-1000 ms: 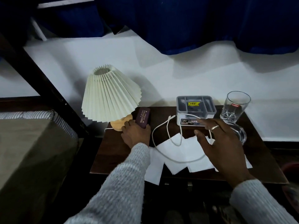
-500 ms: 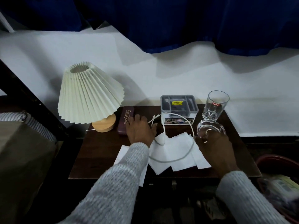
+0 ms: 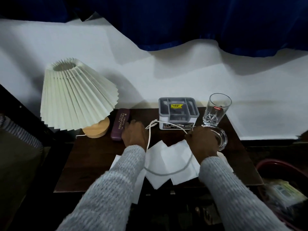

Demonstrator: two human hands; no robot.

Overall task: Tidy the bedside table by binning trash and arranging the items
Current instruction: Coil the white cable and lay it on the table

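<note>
On the dark wooden bedside table [image 3: 90, 165] several white tissues [image 3: 168, 155] lie spread at the front, with a white cable [image 3: 166, 173] looped over them. My left hand [image 3: 134, 135] rests palm down beside a purple spectacle case [image 3: 120, 125], holding nothing. My right hand [image 3: 202, 142] is closed around a low clear glass piece [image 3: 222, 138] that lies just in front of an upright drinking glass [image 3: 216, 110]. A grey organiser box [image 3: 178, 112] stands between the two hands at the back.
A lamp with a pleated cream shade [image 3: 75, 97] and wooden base occupies the table's back left corner. A red bin [image 3: 270, 164] holding wrappers sits on the floor at the right. A bed [image 3: 16, 155] is at the left, a white wall behind.
My left hand set the spectacle case down next to the lamp and let go. My right hand moved right from the cable and closed on the low glass piece.
</note>
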